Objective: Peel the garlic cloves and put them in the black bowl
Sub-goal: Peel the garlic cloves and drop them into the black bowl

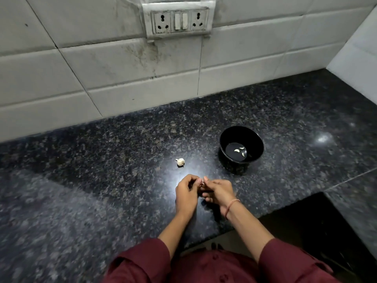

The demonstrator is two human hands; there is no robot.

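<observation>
Pinching a small garlic clove (202,183) between the curled fingertips of the left hand (186,193) and the right hand (219,192), both held close together just above the dark speckled countertop (102,160). Mostly hidden by the fingers, so cannot tell how much skin is on it. Thin reddish thread band (231,207) round the right wrist; maroon sleeves (142,262) rolled up on both forearms.

Just beyond the left hand and slightly to its left, lying apart on the counter: a garlic bulb (180,161), pale, papery, with a short stem pointing left. Beyond the right hand and a little to its right, standing upright: the black bowl (253,141), holding three peeled cloves (237,150) close together on its bottom. Bulb and bowl well apart, not touching.

Far beyond both hands: a white tiled wall (81,68), stained, with a socket panel (179,19) high up.
</observation>
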